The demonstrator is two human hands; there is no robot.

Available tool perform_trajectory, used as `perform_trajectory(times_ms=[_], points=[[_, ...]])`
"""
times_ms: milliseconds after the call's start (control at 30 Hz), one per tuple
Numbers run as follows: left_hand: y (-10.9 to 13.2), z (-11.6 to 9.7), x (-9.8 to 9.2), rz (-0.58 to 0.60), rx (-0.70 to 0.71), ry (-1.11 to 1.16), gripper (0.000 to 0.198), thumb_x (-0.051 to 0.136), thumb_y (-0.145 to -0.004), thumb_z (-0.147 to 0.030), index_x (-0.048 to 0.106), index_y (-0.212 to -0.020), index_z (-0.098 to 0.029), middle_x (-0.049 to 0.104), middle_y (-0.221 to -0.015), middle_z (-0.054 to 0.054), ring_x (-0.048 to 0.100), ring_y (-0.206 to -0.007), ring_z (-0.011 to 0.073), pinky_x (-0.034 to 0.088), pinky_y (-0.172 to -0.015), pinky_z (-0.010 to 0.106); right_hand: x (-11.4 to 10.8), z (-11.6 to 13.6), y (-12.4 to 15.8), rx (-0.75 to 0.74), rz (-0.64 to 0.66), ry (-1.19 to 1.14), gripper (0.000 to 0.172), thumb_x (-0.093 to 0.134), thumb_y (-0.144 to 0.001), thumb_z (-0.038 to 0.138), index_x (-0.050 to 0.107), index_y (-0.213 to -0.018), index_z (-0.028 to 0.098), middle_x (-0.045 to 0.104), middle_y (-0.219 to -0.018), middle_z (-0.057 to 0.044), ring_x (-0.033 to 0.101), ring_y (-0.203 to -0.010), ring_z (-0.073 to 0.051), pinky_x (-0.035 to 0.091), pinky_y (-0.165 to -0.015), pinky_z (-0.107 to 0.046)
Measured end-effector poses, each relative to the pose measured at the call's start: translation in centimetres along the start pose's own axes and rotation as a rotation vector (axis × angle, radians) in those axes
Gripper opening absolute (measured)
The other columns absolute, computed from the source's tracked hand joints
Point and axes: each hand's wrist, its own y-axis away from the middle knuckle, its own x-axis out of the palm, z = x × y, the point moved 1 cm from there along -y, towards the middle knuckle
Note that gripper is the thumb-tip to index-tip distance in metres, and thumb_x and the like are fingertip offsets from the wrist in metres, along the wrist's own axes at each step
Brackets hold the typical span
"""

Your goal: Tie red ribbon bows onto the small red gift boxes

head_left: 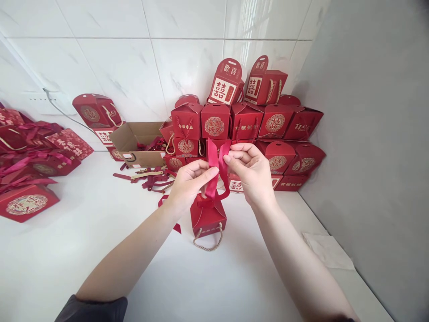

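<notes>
A small red gift box [208, 218] with a rope handle [208, 243] stands on the white table [100, 250] in front of me. A red ribbon [216, 167] rises from its top. My left hand [187, 184] pinches the ribbon from the left, fingers closed on it. From the right, my right hand [250, 172] grips the same ribbon a little higher. Both hands hover just above the box top.
Stacked red gift boxes [248, 123] fill the back corner against the tiled wall. An open cardboard carton [139, 143] with loose ribbons [150, 179] beside it sits behind left. More red boxes [30, 165] lie at the far left. A grey wall [375, 156] bounds the right; a white tissue [328, 250] lies near it.
</notes>
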Motion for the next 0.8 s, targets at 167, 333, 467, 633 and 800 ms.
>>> perform_trajectory(times_ms=[167,333,467,633,800], points=[[0.09,0.13,0.06,0.011,0.051,-0.108,0.022,0.080,-0.072,-0.032,0.063,-0.073,-0.018,0.056,-0.058,-0.004,0.048,-0.047,0.0048,0.035,-0.041,0.017,0.42,-0.14,0.26,0.001,0.045,-0.026,0.033,0.081,-0.068,0.030,0.059,-0.092,0.021,0.069,-0.082,0.001,0.067,-0.072,-0.011,0.057,-0.070,-0.026],[-0.08,0.18,0.04,-0.013,0.006,-0.099,0.025,0.077,-0.074,-0.035,0.059,-0.073,-0.018,0.055,-0.054,-0.004,0.052,-0.048,0.0070,0.035,-0.042,0.017,0.71,-0.03,0.57,0.012,0.061,0.001,0.036,0.081,-0.067,0.034,0.058,-0.093,0.022,0.069,-0.085,0.000,0.068,-0.076,-0.013,0.057,-0.073,-0.028],[-0.18,0.18,0.08,-0.012,0.001,-0.069,0.027,0.078,-0.073,-0.034,0.057,-0.072,-0.018,0.052,-0.053,-0.005,0.048,-0.046,0.0055,0.032,-0.041,0.017,0.77,0.01,0.59,0.005,0.075,0.021,0.036,0.081,-0.068,0.035,0.058,-0.093,0.023,0.069,-0.084,0.000,0.067,-0.077,-0.013,0.056,-0.075,-0.029],[-0.24,0.16,0.12,-0.022,0.015,-0.045,0.029,0.080,-0.071,-0.034,0.056,-0.073,-0.019,0.052,-0.056,-0.006,0.046,-0.043,0.0043,0.032,-0.039,0.017,0.71,-0.06,0.56,0.018,0.094,0.077,0.034,0.078,-0.071,0.037,0.057,-0.095,0.024,0.069,-0.084,0.000,0.066,-0.074,-0.014,0.055,-0.066,-0.028],[-0.28,0.11,0.05,-0.072,0.004,-0.041,0.031,0.083,-0.067,-0.032,0.062,-0.086,-0.020,0.060,-0.066,-0.005,0.045,-0.041,0.0027,0.031,-0.037,0.017,0.55,0.21,0.69,0.051,0.087,0.131,0.029,0.070,-0.079,0.044,0.061,-0.098,0.024,0.067,-0.075,0.002,0.064,-0.072,-0.014,0.053,-0.060,-0.025]])
